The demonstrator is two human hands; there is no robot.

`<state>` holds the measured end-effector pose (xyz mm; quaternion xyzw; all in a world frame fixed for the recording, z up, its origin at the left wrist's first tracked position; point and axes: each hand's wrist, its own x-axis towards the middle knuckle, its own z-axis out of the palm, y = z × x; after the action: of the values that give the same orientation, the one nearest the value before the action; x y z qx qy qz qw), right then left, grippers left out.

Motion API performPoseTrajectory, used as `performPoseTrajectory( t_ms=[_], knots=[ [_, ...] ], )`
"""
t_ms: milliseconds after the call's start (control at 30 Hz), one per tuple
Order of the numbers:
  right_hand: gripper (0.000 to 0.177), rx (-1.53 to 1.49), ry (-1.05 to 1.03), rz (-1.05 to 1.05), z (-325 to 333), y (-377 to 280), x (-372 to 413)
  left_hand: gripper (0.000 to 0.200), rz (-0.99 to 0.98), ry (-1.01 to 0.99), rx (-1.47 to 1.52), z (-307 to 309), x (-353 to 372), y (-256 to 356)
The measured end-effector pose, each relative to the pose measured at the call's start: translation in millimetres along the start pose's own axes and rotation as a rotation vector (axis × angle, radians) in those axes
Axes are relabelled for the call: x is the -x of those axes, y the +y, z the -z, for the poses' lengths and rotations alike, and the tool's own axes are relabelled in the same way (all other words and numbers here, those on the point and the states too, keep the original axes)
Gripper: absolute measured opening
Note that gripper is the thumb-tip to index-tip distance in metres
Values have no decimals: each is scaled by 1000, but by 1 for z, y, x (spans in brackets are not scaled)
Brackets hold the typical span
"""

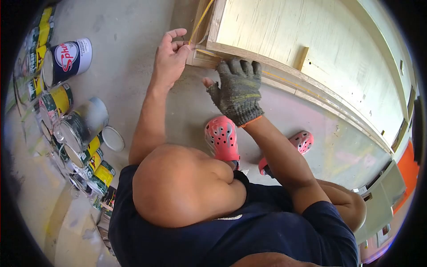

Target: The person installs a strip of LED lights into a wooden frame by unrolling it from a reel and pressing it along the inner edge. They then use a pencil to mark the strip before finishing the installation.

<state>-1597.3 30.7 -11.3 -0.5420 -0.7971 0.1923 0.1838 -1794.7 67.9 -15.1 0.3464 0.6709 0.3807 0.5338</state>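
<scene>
At the near left corner of a pale wooden panel (pixel 267 26) with a raised wooden edge, my bare left hand (pixel 172 55) pinches a thin yellow strip (pixel 201 21) between thumb and fingers. That strip runs up from the fingertips and also lies along the panel's edge, passing under my right hand. A grey knitted work glove (pixel 240 91) with an orange cuff covers my right hand (pixel 238 86). Its fingers lie stretched out against the wooden edge (pixel 280 66), thumb apart, with the thumb tip bare. Whatever is under the gloved fingertips is hidden.
Several paint cans (pixel 82 122) crowd the floor on the left, with a larger dark blue and white can (pixel 66 61) among them. A round lid (pixel 113 138) lies beside them. My feet wear pink clogs (pixel 221 138) below the panel. An orange object (pixel 407 171) stands far right.
</scene>
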Motion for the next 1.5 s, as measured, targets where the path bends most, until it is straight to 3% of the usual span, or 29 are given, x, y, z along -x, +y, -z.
performPoseTrajectory(
  t_ms=[100,167,300,400,467,500,600,667,767,867,1100,1267,1367,1500],
  knots=[
    [46,-32,4,10,-4,-8,-3,45,13,-31,-100,0,-3,2],
    [50,-70,-92,-38,-7,-7,0,46,-118,-31,2,-7,-1,2],
    [47,-101,-54,-28,-4,-5,3,50,-157,-78,165,-12,1,-10],
    [44,-134,-26,53,8,-1,13,54,-222,-37,-49,-16,-1,-16],
    [46,-122,13,130,16,4,31,53,-161,48,-328,-25,4,-11],
    [46,-121,5,129,22,5,37,53,-154,48,-324,-28,7,-8],
    [48,-44,26,38,25,9,37,58,-247,123,-523,-34,6,-3],
    [49,-12,-8,29,25,15,31,60,-430,209,-786,-32,3,-8],
    [48,13,-28,13,25,12,15,61,-467,206,-850,-32,1,-11],
    [46,21,-10,9,14,3,5,66,-357,169,-876,-32,-4,-9],
    [52,-5,-19,-32,2,-4,-1,70,-388,199,-995,-37,-12,-16],
    [50,18,-41,-57,5,-3,-2,92,-385,272,-1013,-40,-14,-19],
    [52,18,61,-44,1,-3,-6,99,-353,224,-1026,-38,-16,-17],
    [54,32,-24,-79,-1,-4,-6,101,-319,199,-1119,-39,-15,-15]
  ],
)
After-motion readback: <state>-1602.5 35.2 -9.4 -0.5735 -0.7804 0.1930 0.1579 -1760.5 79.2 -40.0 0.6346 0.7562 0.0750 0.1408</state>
